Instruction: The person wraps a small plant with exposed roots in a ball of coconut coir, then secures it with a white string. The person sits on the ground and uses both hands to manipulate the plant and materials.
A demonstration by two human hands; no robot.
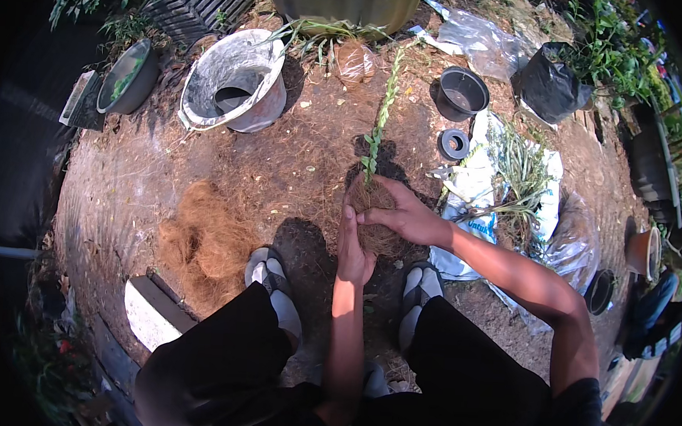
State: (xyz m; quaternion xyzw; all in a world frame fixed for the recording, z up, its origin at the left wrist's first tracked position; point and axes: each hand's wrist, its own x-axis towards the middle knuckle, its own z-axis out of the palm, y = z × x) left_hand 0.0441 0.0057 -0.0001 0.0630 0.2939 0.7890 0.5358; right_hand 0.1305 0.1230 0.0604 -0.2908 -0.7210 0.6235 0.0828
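Between my feet and the buckets, both hands cup a ball of brown coconut fibre (pixel 377 233). A leafy green plant stem (pixel 376 139) rises from the top of the ball and points away from me. My left hand (pixel 352 242) holds the ball from its left side, fingers pointing away. My right hand (pixel 407 213) wraps over the ball from the right, its thumb lying across the front near the left thumb. The roots or base of the stem are hidden inside the fibre. To the left of my feet lies a loose heap of the same fibre (pixel 209 244).
A whitish bucket (pixel 274 102) and a grey basin (pixel 145 81) stand at the far left. Another fibre ball (pixel 353 62) lies ahead, below a large yellowish container (pixel 343 2). Right are black pots (pixel 461 106), a white sack (pixel 460 260) and cut plants (pixel 519 170). A pale block (pixel 148 313) lies left.
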